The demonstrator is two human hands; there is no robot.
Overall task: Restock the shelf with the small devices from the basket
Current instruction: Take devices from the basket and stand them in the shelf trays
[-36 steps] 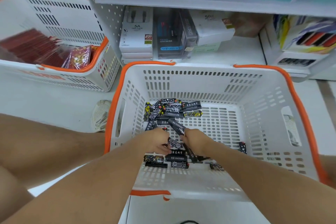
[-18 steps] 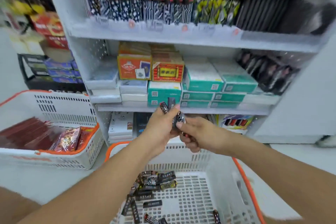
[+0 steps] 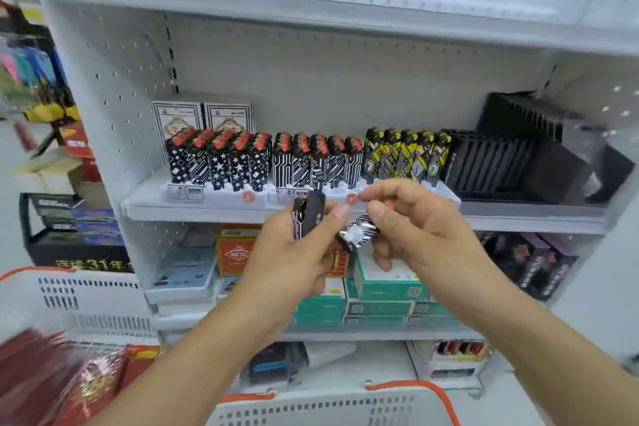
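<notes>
Head view: several upright small devices (image 3: 308,216) are gripped in the left hand (image 3: 294,252), and one tilted device (image 3: 356,235) is pinched by the right hand (image 3: 415,232). The display row (image 3: 314,162) on the shelf (image 3: 518,214) stands just behind and above both hands, the right seemingly nearer. No writing on the devices can be read.

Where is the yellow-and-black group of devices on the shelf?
In the head view, the yellow-and-black devices stand right of centre, between the white-patterned devices and the black rack.
</notes>
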